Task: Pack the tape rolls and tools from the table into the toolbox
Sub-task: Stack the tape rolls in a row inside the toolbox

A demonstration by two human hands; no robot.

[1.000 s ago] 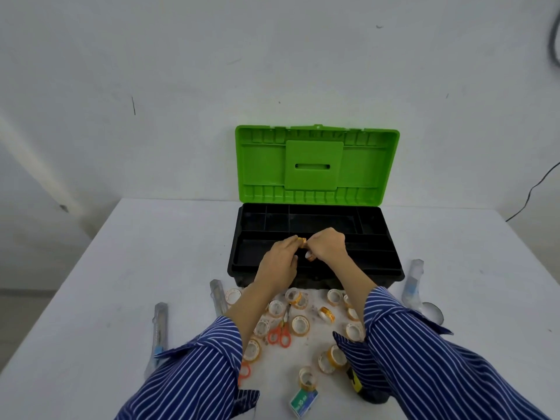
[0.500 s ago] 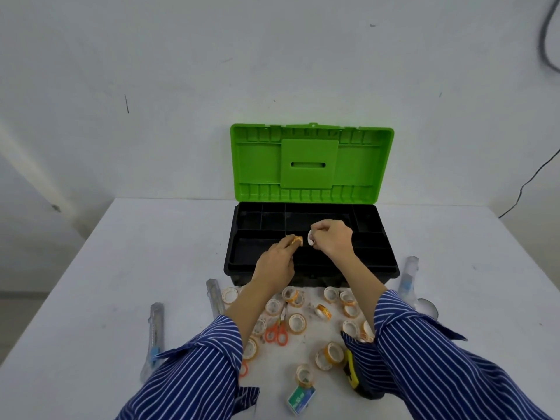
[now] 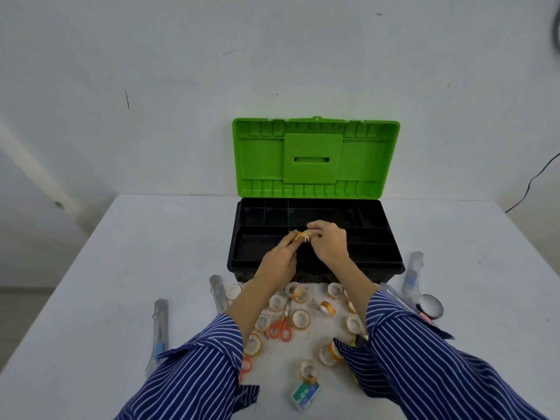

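I see my left hand [image 3: 280,259] and right hand [image 3: 328,245] meet, fingers pinching small tape rolls [image 3: 301,236] — directly above the toolbox [image 3: 378,262] tray's near-middle compartment.

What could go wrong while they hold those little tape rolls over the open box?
Both the left hand and right hand pinch small tape rolls above the toolbox; one might slip and land in the wrong compartment. The sleeves hang over loose rolls and orange scissors, so pulling back could sweep some away.
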